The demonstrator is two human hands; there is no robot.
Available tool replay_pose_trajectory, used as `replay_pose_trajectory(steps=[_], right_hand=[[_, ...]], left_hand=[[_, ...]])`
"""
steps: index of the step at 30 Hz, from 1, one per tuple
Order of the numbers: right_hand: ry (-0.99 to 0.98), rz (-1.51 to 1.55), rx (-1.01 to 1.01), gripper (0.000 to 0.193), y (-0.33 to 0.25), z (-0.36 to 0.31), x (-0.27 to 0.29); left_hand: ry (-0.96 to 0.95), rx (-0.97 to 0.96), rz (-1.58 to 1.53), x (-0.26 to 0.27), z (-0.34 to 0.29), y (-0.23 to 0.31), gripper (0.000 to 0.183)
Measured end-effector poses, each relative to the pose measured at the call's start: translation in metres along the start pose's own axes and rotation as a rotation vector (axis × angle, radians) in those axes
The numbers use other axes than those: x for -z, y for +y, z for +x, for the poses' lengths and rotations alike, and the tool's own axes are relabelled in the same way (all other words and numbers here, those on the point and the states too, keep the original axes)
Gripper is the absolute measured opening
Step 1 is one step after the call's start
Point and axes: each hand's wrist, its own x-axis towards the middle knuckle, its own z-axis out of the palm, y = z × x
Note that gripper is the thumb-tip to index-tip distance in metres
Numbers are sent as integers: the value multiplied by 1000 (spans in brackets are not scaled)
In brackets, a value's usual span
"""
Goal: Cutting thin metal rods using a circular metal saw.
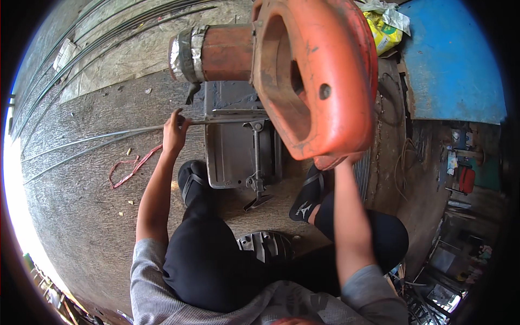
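A large orange cut-off saw (341, 81), its motor housing pointing left, fills the upper middle. My right hand (352, 158) is at its front grip; the saw hides most of the fingers, which look closed round the handle. My left hand (174, 131) is closed on thin metal rods (124, 131) that run from the far left. They reach across the grey saw base (219, 157) toward its clamp. A threaded clamp screw (257, 154) with a handle at its near end lies along the base. Where the rods end is hidden beneath the saw.
More long rods (108, 46) lie at the upper left. A red string (132, 172) is on the floor near my left forearm. My feet flank the base. A blue sheet (455, 65) and a yellow bag (382, 32) are at upper right, with clutter farther right.
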Motion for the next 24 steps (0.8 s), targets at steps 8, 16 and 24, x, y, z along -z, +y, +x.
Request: replay_pose_trajectory(steps=[8, 16, 24], right_hand=[[-1069, -511, 512, 31, -148, 153, 17], [-1089, -369, 543, 25, -127, 93, -53], [-1033, -326, 872, 26, -120, 40, -85]], left_hand=[[-265, -163, 645, 98, -10, -118, 15], [-555, -102, 803, 47, 17, -121, 37], [-462, 109, 538, 110, 4, -132, 34]])
